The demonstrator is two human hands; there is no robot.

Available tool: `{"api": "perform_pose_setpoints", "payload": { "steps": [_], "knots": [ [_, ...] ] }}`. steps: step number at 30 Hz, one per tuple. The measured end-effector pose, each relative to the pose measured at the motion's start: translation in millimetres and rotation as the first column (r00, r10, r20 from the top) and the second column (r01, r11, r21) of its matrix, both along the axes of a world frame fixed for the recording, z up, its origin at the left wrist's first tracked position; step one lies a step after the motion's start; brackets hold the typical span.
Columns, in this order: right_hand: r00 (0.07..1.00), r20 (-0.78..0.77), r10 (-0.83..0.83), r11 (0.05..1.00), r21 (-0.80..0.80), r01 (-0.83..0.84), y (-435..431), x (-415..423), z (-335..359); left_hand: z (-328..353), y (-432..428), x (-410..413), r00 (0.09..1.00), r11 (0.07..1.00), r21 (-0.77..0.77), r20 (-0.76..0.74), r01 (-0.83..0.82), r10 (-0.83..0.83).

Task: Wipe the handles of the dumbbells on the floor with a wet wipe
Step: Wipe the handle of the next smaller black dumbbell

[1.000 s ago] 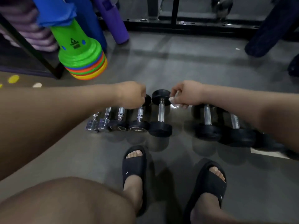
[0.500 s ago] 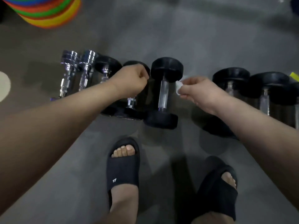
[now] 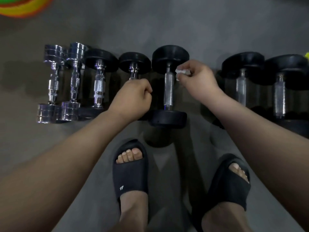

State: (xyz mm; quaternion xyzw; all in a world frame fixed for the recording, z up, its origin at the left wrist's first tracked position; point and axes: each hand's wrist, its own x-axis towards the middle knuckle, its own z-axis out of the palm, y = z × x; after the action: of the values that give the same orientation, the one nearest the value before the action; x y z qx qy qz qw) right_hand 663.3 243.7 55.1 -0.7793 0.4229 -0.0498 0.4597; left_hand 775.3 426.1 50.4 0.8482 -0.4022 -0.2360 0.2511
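My right hand pinches the crumpled white wet wipe just beside the knurled steel handle of the black rubber-headed dumbbell, which lies in a row on the grey floor. I judge this wipe is only starting, and next the wipe must wrap the bar and slide along it. My left hand is clenched round the smaller black dumbbell, hiding most of its handle, and the dumbbells furthest right are dim.
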Motion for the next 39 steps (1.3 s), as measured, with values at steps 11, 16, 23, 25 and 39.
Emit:
{"api": "perform_pose_setpoints", "payload": {
  "steps": [11, 16, 23, 25, 39],
  "knots": [
    [0.994, 0.087, -0.063, 0.993, -0.090, 0.070, 14.8, -4.8, -20.5, -8.5, 12.6, -32.1, 0.972, 0.982, 0.118, 0.168, 0.147, -0.166],
    [0.994, 0.079, -0.072, 0.995, -0.066, 0.077, 17.4, -5.7, -35.0, -13.1, 14.2, -34.0, 0.959, 0.982, 0.142, 0.238, 0.124, -0.156],
    [0.988, 0.148, -0.047, 0.992, -0.107, 0.063, 14.9, -6.5, -39.9, -22.5, 17.4, -35.7, 0.926, 0.985, 0.123, 0.345, 0.118, -0.154],
    [0.980, 0.177, -0.089, 0.991, -0.087, 0.106, 14.4, -1.5, -40.9, -22.7, 17.5, -35.8, 0.921, 0.986, 0.116, 0.357, 0.123, -0.157],
    [0.987, 0.151, -0.051, 0.975, -0.205, 0.082, 21.5, -2.3, -46.3, -25.4, 17.8, -37.2, 0.888, 0.982, 0.138, 0.424, 0.130, -0.178]
  ]
}}
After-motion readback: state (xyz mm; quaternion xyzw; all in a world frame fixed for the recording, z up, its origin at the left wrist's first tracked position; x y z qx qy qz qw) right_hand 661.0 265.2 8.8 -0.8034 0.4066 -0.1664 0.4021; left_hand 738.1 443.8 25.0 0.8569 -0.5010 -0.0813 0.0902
